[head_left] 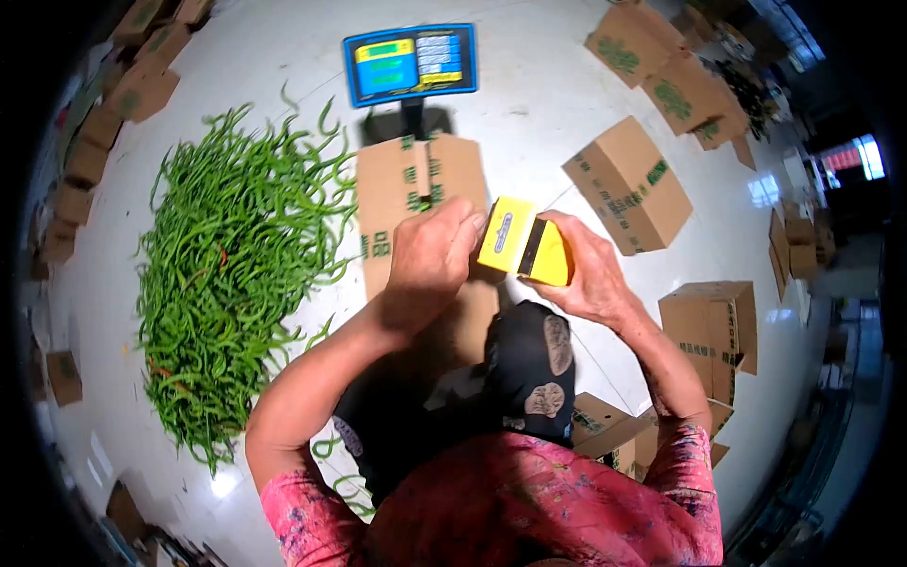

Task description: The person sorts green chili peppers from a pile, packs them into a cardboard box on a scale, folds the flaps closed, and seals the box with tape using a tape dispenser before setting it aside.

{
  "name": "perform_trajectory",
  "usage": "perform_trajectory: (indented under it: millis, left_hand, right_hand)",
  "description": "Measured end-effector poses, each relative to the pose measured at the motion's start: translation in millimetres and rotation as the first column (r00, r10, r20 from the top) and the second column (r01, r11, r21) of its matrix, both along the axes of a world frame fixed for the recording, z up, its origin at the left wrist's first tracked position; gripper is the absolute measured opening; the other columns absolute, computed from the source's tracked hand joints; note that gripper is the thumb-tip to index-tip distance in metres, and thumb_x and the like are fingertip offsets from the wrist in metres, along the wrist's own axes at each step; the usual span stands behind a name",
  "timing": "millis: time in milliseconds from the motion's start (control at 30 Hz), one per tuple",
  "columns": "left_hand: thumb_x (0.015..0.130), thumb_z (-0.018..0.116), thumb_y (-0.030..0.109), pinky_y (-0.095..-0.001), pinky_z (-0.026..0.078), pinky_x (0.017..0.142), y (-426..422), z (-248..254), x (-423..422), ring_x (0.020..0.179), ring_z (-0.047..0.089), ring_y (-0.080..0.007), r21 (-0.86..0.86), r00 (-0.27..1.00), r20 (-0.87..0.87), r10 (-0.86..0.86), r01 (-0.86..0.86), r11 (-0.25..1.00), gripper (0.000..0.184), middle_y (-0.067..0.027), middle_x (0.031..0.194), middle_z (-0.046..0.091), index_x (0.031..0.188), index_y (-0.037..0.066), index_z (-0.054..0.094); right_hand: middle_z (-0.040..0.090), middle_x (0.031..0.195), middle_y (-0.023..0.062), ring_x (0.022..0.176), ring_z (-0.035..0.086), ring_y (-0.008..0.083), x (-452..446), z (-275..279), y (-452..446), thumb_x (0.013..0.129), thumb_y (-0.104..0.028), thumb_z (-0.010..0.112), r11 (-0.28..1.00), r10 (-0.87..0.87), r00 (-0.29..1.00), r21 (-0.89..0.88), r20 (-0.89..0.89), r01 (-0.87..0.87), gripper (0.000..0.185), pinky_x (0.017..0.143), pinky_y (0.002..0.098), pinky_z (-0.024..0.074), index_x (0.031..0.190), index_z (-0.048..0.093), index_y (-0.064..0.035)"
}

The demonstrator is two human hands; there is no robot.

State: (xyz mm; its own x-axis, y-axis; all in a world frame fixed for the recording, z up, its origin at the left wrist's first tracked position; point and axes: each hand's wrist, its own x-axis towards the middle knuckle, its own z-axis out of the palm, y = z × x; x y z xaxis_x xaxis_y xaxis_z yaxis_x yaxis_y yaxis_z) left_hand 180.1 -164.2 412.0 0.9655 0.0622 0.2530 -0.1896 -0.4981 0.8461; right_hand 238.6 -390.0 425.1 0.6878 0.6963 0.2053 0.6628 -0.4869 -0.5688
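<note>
My right hand [595, 269] grips a yellow box-shaped object [510, 236] with a black band and a small dark label; its exact kind is unclear. Close to its left side is my left hand [436, 244], fingers curled together. Anything pinched in them is too small or hidden to make out. Beneath my hands a closed cardboard box [378, 175] with green print lies in front of my knees, its middle partly covered by my left hand and arm. Just behind that box stands a scale display [411, 64] with a blue frame.
A broad heap of long green peppers [236, 255] spreads over the floor on the left. On the right sit a closed carton [631, 184] and another box [709, 321]. More cartons [661, 66] line the far right, with boxes [142, 90] along the left wall.
</note>
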Motion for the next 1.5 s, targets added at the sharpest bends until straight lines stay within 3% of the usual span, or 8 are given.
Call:
perform_trajectory:
  millis: [200, 533, 900, 1000, 1033, 1133, 1233, 1500]
  left_hand:
    - [0.094, 0.056, 0.017, -0.0218, 0.033, 0.049, 69, -39, -28, 0.052, 0.04, -0.0045, -0.525, 0.947, -0.283, 0.149, -0.283, 0.803, 0.018, 0.0045, 0.06, 0.046, 0.083, 0.003, 0.062]
    - [0.094, 0.061, 0.024, -0.0197, 0.027, 0.046, 179, -155, -81, 0.051, 0.036, -0.0025, -0.649, 0.818, -0.395, 0.419, -0.571, 0.504, 0.023, 0.0059, 0.059, 0.045, 0.08, 0.005, 0.06]
    - [0.092, 0.056, 0.019, -0.0317, 0.041, 0.058, 169, -224, -69, 0.06, 0.047, -0.0151, -0.302, 0.72, -0.196, 0.666, -0.69, 0.657, 0.024, -0.01, 0.064, 0.055, 0.079, -0.001, 0.058]
    - [0.093, 0.054, 0.019, -0.0352, 0.042, 0.058, 158, -251, -64, 0.058, 0.051, -0.0227, -0.104, 0.731, -0.035, 0.681, -0.681, 0.725, 0.024, -0.013, 0.063, 0.053, 0.079, 0.0, 0.057]
    - [0.094, 0.053, 0.02, -0.0389, 0.042, 0.056, 155, -261, -61, 0.061, 0.054, -0.0306, 0.239, 0.766, 0.236, 0.597, -0.642, 0.729, 0.025, -0.0175, 0.063, 0.049, 0.079, -0.001, 0.053]
    - [0.094, 0.051, 0.018, -0.0421, 0.041, 0.054, 120, -274, -50, 0.061, 0.056, -0.0354, -0.096, 0.74, -0.285, 0.609, -0.655, 0.75, 0.023, -0.0225, 0.065, 0.049, 0.08, 0.0, 0.05]
    - [0.094, 0.049, 0.017, -0.0467, 0.04, 0.055, 92, -266, -44, 0.063, 0.056, -0.0417, -0.247, 0.858, -0.192, 0.477, -0.513, 0.822, 0.021, -0.0263, 0.068, 0.05, 0.08, 0.001, 0.047]
    - [0.097, 0.044, 0.024, -0.0631, 0.039, 0.07, 87, -292, -41, 0.081, 0.056, -0.053, -0.007, 0.8, -0.451, 0.397, -0.448, 0.894, 0.018, -0.0299, 0.078, 0.059, 0.099, 0.006, 0.044]
  right_hand:
    - [0.063, 0.095, 0.0176, 0.086, 0.065, 0.0334, 5, 14, 56, 0.072, -0.02, 0.074, 0.936, 0.148, 0.989, -0.32, -0.016, -0.146, 0.061, 0.076, 0.0411, 0.0531, 0.125, 0.048, -0.0096]
    - [0.059, 0.081, 0.0152, 0.075, 0.063, 0.0352, 14, 7, 109, 0.073, -0.023, 0.074, 0.813, 0.269, 0.963, -0.534, -0.01, -0.232, 0.057, 0.065, 0.0458, 0.0506, 0.122, 0.049, -0.0093]
    - [0.06, 0.083, 0.0178, 0.071, 0.064, 0.0375, 19, -11, 141, 0.073, -0.029, 0.077, 0.746, 0.29, 0.957, -0.623, -0.014, -0.235, 0.06, 0.064, 0.0463, 0.0511, 0.122, 0.05, -0.0072]
    - [0.058, 0.078, 0.0166, 0.065, 0.063, 0.0371, 21, -17, 139, 0.073, -0.029, 0.076, 0.767, 0.32, 0.947, -0.593, 0.021, -0.246, 0.058, 0.059, 0.0455, 0.0513, 0.12, 0.049, -0.0082]
    - [0.058, 0.078, 0.0166, 0.064, 0.063, 0.0372, 21, -19, 138, 0.073, -0.03, 0.076, 0.763, 0.32, 0.947, -0.599, 0.022, -0.244, 0.058, 0.059, 0.0456, 0.0514, 0.121, 0.049, -0.0083]
    - [0.058, 0.079, 0.0163, 0.064, 0.063, 0.0371, 20, -21, 140, 0.074, -0.031, 0.075, 0.769, 0.312, 0.95, -0.59, 0.011, -0.246, 0.059, 0.059, 0.0457, 0.0514, 0.122, 0.049, -0.0086]
    - [0.058, 0.078, 0.0158, 0.065, 0.063, 0.0368, 22, -23, 139, 0.074, -0.031, 0.075, 0.772, 0.31, 0.951, -0.586, 0.01, -0.246, 0.06, 0.059, 0.0456, 0.0513, 0.123, 0.048, -0.0089]
    - [0.061, 0.085, 0.0158, 0.071, 0.064, 0.0344, 21, -28, 145, 0.068, -0.025, 0.077, 0.768, 0.28, 0.96, -0.595, -0.021, -0.237, 0.063, 0.065, 0.0435, 0.0526, 0.123, 0.051, -0.0088]
